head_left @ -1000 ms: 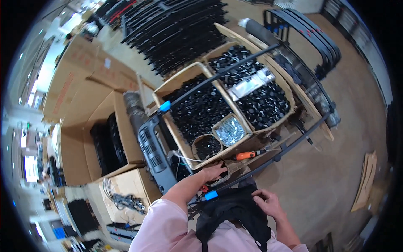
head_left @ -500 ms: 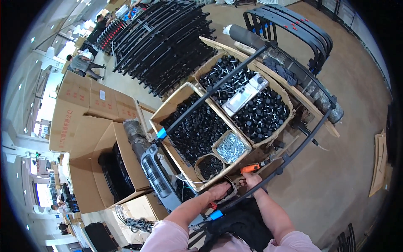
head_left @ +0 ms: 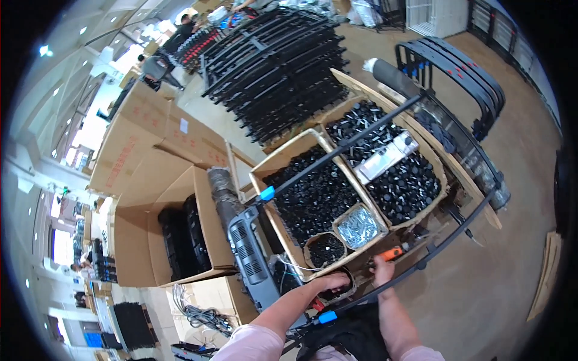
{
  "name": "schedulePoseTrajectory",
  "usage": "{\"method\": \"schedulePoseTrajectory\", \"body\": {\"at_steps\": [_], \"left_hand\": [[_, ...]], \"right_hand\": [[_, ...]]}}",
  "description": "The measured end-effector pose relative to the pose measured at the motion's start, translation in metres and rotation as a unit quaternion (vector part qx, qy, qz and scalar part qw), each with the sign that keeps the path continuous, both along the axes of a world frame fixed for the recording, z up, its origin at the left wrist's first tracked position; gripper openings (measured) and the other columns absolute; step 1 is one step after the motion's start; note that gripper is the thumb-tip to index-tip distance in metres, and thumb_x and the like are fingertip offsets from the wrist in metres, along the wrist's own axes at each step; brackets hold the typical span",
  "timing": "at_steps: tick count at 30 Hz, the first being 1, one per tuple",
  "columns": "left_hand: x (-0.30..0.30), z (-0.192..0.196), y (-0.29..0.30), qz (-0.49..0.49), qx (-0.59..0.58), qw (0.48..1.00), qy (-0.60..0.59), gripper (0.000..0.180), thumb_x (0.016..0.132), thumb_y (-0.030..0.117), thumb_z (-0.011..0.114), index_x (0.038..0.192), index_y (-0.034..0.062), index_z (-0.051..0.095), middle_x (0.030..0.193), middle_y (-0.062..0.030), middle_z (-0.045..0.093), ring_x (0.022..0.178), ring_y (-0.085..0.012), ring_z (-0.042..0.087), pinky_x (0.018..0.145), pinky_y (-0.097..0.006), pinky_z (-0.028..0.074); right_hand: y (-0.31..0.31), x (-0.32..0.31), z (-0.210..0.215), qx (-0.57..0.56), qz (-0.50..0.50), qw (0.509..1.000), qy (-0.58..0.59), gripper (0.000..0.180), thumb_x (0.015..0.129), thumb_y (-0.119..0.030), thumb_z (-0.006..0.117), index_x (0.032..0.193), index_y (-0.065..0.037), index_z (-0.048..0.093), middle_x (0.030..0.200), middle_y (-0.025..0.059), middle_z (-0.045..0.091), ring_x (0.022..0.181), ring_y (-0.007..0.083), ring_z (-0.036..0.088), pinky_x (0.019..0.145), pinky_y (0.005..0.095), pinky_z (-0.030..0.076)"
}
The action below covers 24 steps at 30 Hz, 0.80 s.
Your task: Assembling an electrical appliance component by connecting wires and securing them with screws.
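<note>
Orange-handled tool point(head_left: 392, 254) lies at the near edge of the work surface, just beside the small box of bright screws point(head_left: 359, 227), and the right hand point(head_left: 382, 270) is at it, fingers curled toward the handle; whether the grip has actually closed on it I cannot tell. It looks small, rigid and light, best taken around the handle rather than the hidden tip. The left hand point(head_left: 333, 283) rests on the rim of a shallow dark container point(head_left: 333, 293) at the near edge, fingers bent over it, apparently holding nothing else. Room is tight: a long black frame bar point(head_left: 421, 265) crosses just in front of both hands, and cardboard boxes of small black parts point(head_left: 313, 198) crowd the far side. A round tub of black pieces point(head_left: 325, 249) sits between the hands. Open floor point(head_left: 500, 283) lies to the right.
</note>
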<state>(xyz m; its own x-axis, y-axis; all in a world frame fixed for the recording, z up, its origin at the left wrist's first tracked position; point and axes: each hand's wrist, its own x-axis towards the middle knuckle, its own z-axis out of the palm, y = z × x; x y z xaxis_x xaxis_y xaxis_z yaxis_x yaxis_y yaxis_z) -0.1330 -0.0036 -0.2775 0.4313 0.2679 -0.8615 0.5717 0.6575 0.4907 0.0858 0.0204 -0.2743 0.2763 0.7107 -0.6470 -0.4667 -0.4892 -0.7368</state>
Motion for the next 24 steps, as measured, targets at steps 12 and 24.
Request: {"method": "schedulePoseTrajectory", "body": {"at_steps": [12,24], "left_hand": [[0.007,0.031,0.0,0.003,0.025,0.999,-0.031,0.022,0.105,0.018,0.049,0.118,0.0075,0.064,0.087,-0.0014,0.059,0.07,-0.0129,0.056,0.056,-0.03,0.049],[-0.01,0.142,0.0,0.231,-0.039,0.952,-0.198,0.025,0.109,0.028,0.055,0.116,0.0073,0.067,0.098,0.0014,0.067,0.085,-0.0106,0.064,0.072,-0.025,0.052]], "right_hand": [[-0.07,0.162,0.03,-0.041,0.063,0.95,0.302,0.031,0.099,-0.027,0.062,0.129,-0.023,0.059,0.101,0.0006,0.07,0.094,0.0236,0.069,0.06,0.0388,0.054],[-0.078,0.165,0.231,0.271,0.215,0.938,0.02,0.041,0.094,-0.009,0.075,0.132,0.001,0.062,0.113,0.0128,0.072,0.098,0.0223,0.069,0.093,0.0364,0.056]]}}
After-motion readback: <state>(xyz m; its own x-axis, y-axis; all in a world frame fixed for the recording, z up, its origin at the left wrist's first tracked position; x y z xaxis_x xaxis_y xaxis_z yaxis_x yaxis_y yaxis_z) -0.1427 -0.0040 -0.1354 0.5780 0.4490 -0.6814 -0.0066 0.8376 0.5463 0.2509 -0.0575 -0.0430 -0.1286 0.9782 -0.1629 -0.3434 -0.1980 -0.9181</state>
